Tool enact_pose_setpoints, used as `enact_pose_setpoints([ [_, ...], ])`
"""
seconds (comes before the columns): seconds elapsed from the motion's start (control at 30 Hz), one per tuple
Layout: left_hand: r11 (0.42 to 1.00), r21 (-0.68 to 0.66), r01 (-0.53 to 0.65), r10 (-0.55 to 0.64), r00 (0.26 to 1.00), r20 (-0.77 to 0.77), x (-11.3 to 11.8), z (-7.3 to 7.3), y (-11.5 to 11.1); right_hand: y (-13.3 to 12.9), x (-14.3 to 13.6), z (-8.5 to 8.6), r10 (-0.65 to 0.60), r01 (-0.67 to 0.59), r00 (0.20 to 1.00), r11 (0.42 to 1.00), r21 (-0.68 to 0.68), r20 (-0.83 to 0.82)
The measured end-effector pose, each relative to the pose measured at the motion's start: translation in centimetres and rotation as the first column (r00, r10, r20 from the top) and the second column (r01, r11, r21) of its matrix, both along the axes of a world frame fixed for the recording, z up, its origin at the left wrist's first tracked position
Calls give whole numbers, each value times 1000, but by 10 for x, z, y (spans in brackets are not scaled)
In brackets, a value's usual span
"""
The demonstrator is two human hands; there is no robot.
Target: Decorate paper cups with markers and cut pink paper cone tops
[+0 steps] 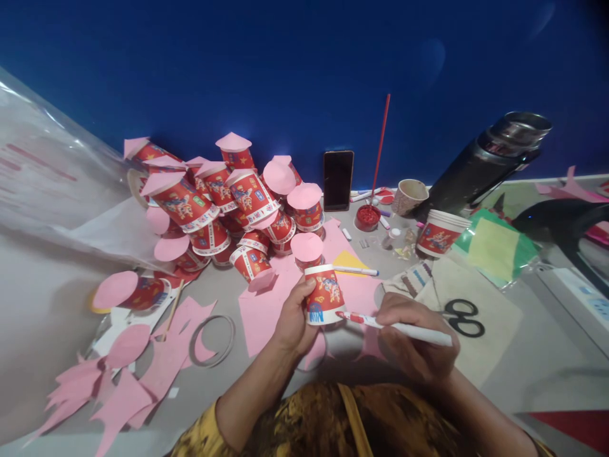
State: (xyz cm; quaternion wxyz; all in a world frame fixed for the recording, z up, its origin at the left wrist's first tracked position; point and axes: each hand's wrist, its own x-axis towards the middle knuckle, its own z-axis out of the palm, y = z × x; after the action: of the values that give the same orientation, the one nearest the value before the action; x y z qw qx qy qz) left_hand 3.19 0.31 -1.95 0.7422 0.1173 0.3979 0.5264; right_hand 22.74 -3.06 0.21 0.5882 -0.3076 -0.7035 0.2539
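My left hand [295, 317] grips a red paper cup [325, 291], turned upside down, by its left side. Blue zigzag marks stand on the white rim band at the cup's lower left. In my right hand [419, 336] is a white marker [413, 331] with a red tip end, pointing left. Its tip is at the cup's lower right edge; whether it touches cannot be made out. Behind the cup lie pink paper sheets [261, 317] and a second white marker [356, 270]. Black-handled scissors [464, 317] rest to the right of my right hand.
A heap of red cups with pink paper cone tops [247, 197] fills the back left. A phone [338, 181] leans on the blue wall. A black thermos [480, 165], stacked cups [440, 233] and a power strip [578, 298] stand right. Pink scraps [124, 393] and a tape ring [212, 341] lie left.
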Motion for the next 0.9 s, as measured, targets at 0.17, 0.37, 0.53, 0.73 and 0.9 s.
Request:
enact_pose_setpoints([
  [0.17, 1000, 11, 10, -10, 1000, -3, 0, 1, 0, 0, 0, 0, -32, 31, 999, 999, 11, 11],
  [0.37, 1000, 24, 7, -7, 1000, 5, 1, 1, -1, 1, 0, 0, -34, 34, 999, 999, 0, 16],
  [0.53, 999, 38, 5, -5, 1000, 3, 2, 1, -1, 2, -1, -2, -39, 39, 999, 999, 12, 12],
  [0.73, 998, 56, 15, -15, 1000, -1, 2, 1, 0, 1, 1, -2, -51, 51, 998, 999, 8, 33],
  [0.9, 999, 45, 15, -15, 1000, -5, 1, 1, -1, -1, 3, 0, -31, 33, 998, 999, -25, 53],
])
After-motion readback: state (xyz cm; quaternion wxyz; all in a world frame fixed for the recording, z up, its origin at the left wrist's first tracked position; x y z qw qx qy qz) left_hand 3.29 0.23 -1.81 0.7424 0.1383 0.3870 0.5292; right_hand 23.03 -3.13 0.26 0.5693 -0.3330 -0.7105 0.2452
